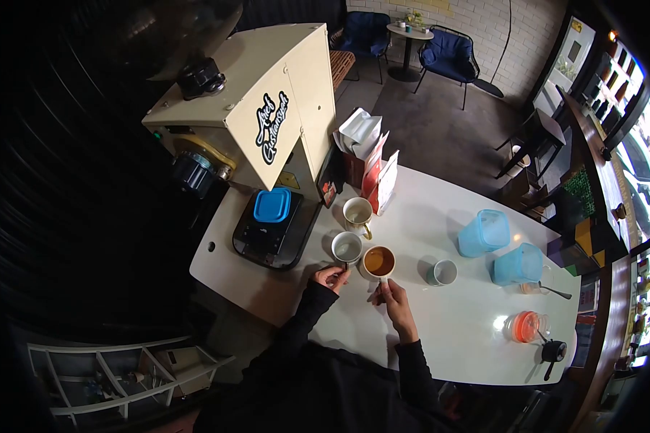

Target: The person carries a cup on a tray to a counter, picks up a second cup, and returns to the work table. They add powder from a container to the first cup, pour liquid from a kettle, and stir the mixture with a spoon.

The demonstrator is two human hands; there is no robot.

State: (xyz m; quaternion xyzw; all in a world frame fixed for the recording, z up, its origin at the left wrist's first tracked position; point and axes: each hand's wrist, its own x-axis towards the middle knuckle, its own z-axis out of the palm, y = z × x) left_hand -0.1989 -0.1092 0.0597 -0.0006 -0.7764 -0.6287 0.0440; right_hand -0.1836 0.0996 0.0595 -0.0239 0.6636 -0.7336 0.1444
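Note:
My left hand (331, 277) pinches the handle of a pale mug (347, 247) that stands on the white table. Beside it, my right hand (391, 294) has its fingers closed on the handle of a second mug (378, 262), which has brown liquid in the bottom. The two mugs sit close together, rims almost side by side. Just behind them is a third mug (357, 211) with a gold-coloured handle. To the right of my right hand stands a small pale cup (442, 273).
A cream coffee grinder (267, 94) stands at left, a blue-lidded container (271, 206) on its black base. Paper bags (383, 177) are behind the mugs. Two light-blue pitchers (484, 233), an orange-red jar (526, 327) and a black-headed utensil (553, 351) occupy the table's right side.

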